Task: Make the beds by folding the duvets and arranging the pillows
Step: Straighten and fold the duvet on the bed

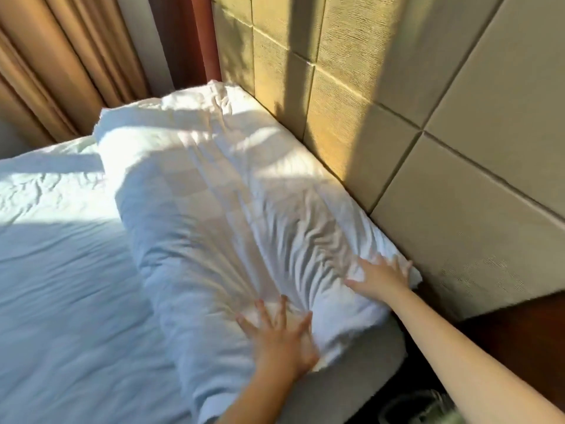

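White cotton with a faint woven check covers the pillow point(214, 185), which lies flat on the bed, one long side pushed up against the padded headboard point(458, 148). Its long axis runs along the foot of the headboard. The near end points toward the person at the bedside, and the far end points to the headboard's corner by the tan curtains point(61, 62).

The pillow looks plump and rumpled. Deep creases fan outward from its near end, and bands of sunlight and shadow cross its top. The far corner puffs up, slightly crumpled.

Both hands are on that near end. The left hand point(276, 335) lies flat on the side away from the headboard, fingers spread and straight, pressing into the cloth where the creases gather. The right hand point(380, 275) rests palm-down on the corner that touches the headboard, fingers splayed as well. Neither hand is gripping anything.

Wrinkled white bedding point(61, 270) stretches out on the pillow's side away from the headboard. A grey mattress edge point(351, 387) shows below the pillow's near end.
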`<action>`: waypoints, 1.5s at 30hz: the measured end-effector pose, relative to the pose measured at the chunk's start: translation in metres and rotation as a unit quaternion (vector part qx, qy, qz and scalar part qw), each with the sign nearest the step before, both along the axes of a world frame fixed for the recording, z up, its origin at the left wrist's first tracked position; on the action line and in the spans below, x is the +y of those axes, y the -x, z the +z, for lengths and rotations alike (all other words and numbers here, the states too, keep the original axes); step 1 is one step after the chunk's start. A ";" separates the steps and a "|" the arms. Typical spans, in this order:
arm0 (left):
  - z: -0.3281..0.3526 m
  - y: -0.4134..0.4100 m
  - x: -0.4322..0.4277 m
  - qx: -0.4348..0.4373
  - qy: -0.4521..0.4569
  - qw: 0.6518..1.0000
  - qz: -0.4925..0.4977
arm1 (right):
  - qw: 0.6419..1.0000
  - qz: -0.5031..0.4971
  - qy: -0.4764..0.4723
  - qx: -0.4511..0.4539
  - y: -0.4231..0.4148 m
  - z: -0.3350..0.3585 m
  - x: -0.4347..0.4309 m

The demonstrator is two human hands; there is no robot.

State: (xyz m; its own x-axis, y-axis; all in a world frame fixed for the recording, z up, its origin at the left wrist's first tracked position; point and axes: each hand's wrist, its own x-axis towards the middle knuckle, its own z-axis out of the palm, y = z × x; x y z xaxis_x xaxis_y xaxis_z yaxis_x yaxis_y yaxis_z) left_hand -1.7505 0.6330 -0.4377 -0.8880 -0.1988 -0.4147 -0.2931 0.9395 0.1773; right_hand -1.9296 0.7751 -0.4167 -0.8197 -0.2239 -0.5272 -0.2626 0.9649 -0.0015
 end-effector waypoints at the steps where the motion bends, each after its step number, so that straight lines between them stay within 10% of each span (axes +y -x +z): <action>1: -0.011 0.002 0.000 -0.009 0.027 0.999 -0.020 | 1.000 0.015 0.018 -0.002 -0.001 0.007 -0.005; 10: -0.102 0.021 -0.002 0.023 0.102 0.994 -0.044 | 0.996 0.009 0.076 0.034 -0.017 -0.108 -0.015; 22: -0.076 -0.082 0.010 0.043 0.124 0.986 -0.106 | 0.993 -0.025 0.089 -0.072 -0.104 -0.072 0.060; 31: -0.087 -0.071 0.019 0.013 0.156 0.986 -0.061 | 0.748 -0.528 0.393 -0.088 -0.036 -0.067 0.082; 36: -0.118 -0.088 0.005 0.179 0.226 0.951 -0.112 | 0.796 -0.483 0.354 -0.091 0.065 -0.187 0.080; 41: -0.111 -0.164 -0.004 0.233 0.232 0.930 0.167 | 0.754 -0.478 0.416 -0.173 0.035 -0.177 0.055; 45: -0.088 -0.156 -0.009 0.198 0.033 0.919 0.340 | 0.740 -0.466 0.437 -0.211 0.026 -0.157 0.052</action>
